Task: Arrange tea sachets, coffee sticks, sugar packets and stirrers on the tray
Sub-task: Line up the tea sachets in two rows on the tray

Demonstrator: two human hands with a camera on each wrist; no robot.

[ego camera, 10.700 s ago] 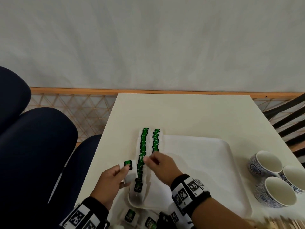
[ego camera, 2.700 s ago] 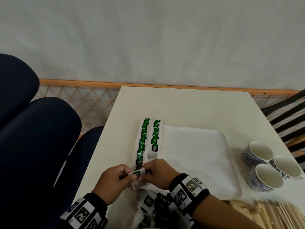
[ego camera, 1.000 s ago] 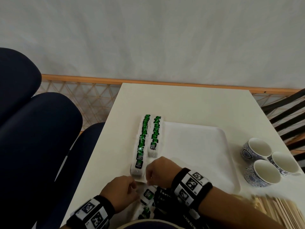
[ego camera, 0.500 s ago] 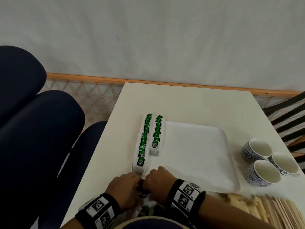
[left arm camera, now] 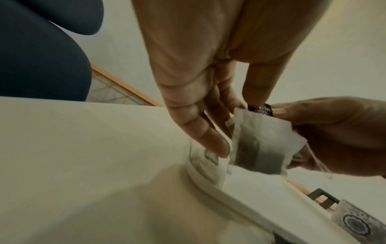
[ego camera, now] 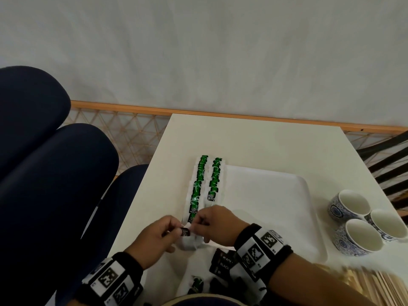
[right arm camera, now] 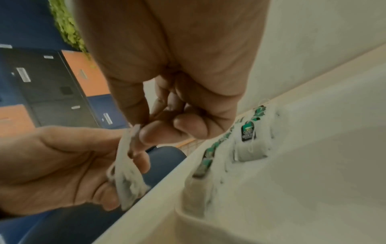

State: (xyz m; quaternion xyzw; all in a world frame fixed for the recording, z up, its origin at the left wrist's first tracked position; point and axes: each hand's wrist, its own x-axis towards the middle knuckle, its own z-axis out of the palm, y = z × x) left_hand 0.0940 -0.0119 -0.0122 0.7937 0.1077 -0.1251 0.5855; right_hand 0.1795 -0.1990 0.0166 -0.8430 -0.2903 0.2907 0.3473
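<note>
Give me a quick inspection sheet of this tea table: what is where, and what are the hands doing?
Surface: white table, part bare.
Job's things: white tray with two rows of green-tagged tea bags along its left edge; one tea bag held up by both hands near the tray's corner; black sachets and wooden stirrers at the table's near edge.
Clutter: three blue-patterned cups right of the tray.
Grippers: left hand and right hand both pinch the tea bag.
Cables: nothing seen.
Surroundings: dark blue chairs to the left, pale wall behind.
</note>
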